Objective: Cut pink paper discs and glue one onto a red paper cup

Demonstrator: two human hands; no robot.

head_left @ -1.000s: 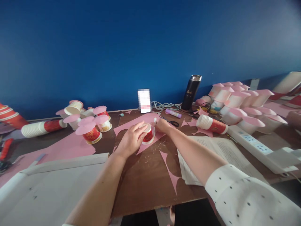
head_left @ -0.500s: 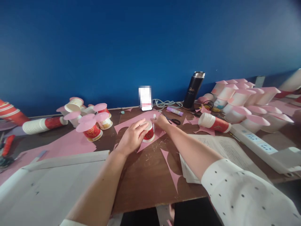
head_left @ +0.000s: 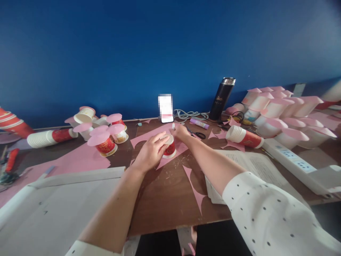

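A red paper cup stands upside down on a pink paper sheet in the middle of the table. My left hand holds it, fingers over its pale base and thumb against the near side. Just behind the cup, to the right, my right hand is closed around a slim white pen-like stick. Only its white end shows; its tip is hidden. Pink paper offcuts lie in front and to the right.
Black scissors, a purple glue stick and a black flask are beyond my right hand. Pink-topped cups stand left and right. A lit phone leans at the wall. Right lies a power strip.
My right hand has shifted slightly around the far side of the cup, and less of the white stick shows. My left hand keeps its hold. The view has tilted a little.
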